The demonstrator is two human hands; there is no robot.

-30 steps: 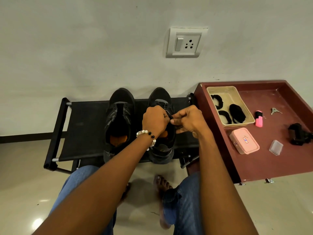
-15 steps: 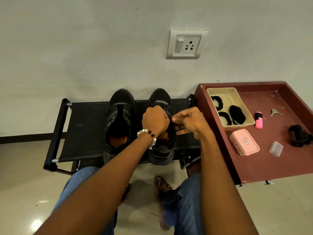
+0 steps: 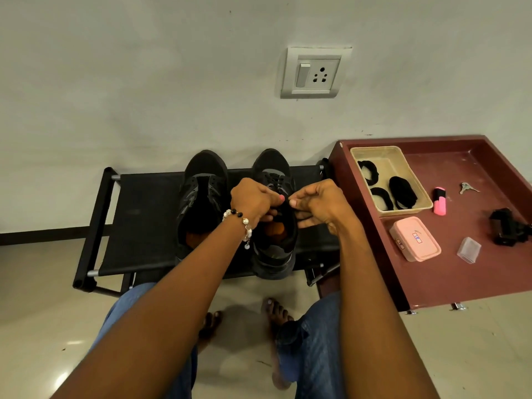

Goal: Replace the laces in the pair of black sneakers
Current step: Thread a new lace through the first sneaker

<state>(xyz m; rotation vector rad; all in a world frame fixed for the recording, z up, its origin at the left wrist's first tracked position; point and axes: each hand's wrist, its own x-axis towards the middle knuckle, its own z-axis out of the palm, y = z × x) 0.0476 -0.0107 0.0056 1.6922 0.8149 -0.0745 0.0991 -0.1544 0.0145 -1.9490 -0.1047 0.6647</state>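
Two black sneakers stand side by side on a black fabric rack [image 3: 138, 220], toes toward the wall. The left sneaker [image 3: 201, 197] has its tongue bare with no lace showing. The right sneaker [image 3: 273, 249] carries a black lace across its upper eyelets. My left hand [image 3: 253, 201] and my right hand [image 3: 319, 204] hover over the right sneaker's throat, fingers curled, each pinching an end of the black lace, thumbs nearly touching. The lace ends themselves are mostly hidden by my fingers.
A maroon tray table [image 3: 472, 283] stands to the right with a beige basket [image 3: 362, 152] of coiled black laces [image 3: 403, 194], a pink box [image 3: 414, 239], a pink highlighter [image 3: 440, 201], keys [image 3: 467, 188], a clear case [image 3: 469, 250] and a black device [image 3: 508, 230]. A wall socket [image 3: 313, 73] is above.
Both hands have shifted slightly over the right sneaker. My right hand has drawn closer to the left, so the two thumbs now nearly meet.
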